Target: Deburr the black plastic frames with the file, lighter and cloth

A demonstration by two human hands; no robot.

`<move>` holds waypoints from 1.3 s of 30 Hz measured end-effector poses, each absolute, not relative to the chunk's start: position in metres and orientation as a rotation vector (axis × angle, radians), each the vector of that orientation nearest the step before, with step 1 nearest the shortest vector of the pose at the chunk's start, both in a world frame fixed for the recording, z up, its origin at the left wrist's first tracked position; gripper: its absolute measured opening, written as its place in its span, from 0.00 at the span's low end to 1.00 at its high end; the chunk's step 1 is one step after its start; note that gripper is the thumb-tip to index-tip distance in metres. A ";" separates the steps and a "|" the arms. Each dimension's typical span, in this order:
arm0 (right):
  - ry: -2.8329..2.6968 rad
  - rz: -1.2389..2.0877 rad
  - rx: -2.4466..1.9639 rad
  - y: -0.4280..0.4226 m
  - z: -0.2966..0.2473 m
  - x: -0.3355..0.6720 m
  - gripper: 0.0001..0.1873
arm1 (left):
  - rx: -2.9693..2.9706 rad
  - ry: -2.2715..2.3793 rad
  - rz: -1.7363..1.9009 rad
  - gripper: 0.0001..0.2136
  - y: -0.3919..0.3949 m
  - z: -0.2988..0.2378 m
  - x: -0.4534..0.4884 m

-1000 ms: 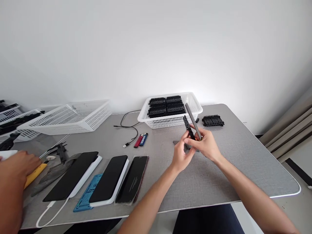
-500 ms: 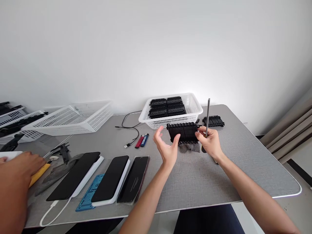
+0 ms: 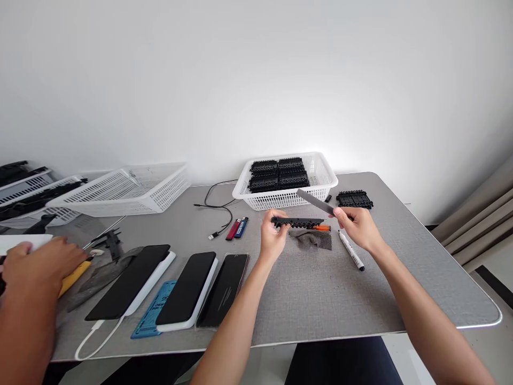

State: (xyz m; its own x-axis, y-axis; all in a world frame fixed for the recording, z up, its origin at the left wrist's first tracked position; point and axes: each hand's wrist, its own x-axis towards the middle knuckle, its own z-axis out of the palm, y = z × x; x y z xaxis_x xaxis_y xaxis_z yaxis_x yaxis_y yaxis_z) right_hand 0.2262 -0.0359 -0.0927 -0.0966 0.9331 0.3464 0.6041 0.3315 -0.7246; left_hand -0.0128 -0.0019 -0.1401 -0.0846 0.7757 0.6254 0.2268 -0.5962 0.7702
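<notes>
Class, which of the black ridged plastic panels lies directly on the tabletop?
The lone panel right of the white basket, resting on the tabletop. The other panels sit inside that basket, except the held panel in the left hand.

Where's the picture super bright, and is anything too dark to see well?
Head view: the wall looks brightest near the middle white basket; head view: the gray table gleams along its right corner edge; head view: the black piece in the left hand is so dark that details get lost.
</notes>
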 end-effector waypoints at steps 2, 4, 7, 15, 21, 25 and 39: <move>-1.843 0.420 -1.455 -0.035 -0.093 0.231 0.33 | 1.852 1.077 1.716 0.07 -0.001 -0.142 -0.015; -1.908 0.342 -1.507 -0.035 -0.093 0.233 0.33 | 1.899 1.072 1.711 0.07 -0.001 -0.144 -0.015; -1.992 0.263 -1.537 -0.037 -0.092 0.230 0.34 | 1.915 1.065 1.714 0.09 -0.002 -0.146 -0.015; -2.095 0.147 -1.563 -0.043 -0.093 0.220 0.34 | 1.939 0.970 1.706 0.12 -0.005 -0.141 -0.016; -2.072 0.135 -1.520 -0.036 -0.094 0.234 0.34 | 1.926 0.986 1.746 0.08 -0.008 -0.134 -0.016; -2.040 0.115 -1.509 -0.036 -0.095 0.233 0.34 | 1.919 1.037 1.710 0.08 -0.008 -0.134 -0.015; -2.055 0.092 -1.468 -0.034 -0.096 0.236 0.34 | 2.022 1.015 1.676 0.11 -0.006 -0.134 -0.021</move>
State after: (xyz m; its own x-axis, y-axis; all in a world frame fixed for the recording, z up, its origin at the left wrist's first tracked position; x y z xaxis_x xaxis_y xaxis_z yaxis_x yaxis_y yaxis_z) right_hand 0.2363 -0.0342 -0.0957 -0.2040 0.8792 0.4306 0.8373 0.3846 -0.3886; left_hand -0.0206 -0.0064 -0.1335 0.0568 0.6948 0.7170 0.3134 -0.6942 0.6479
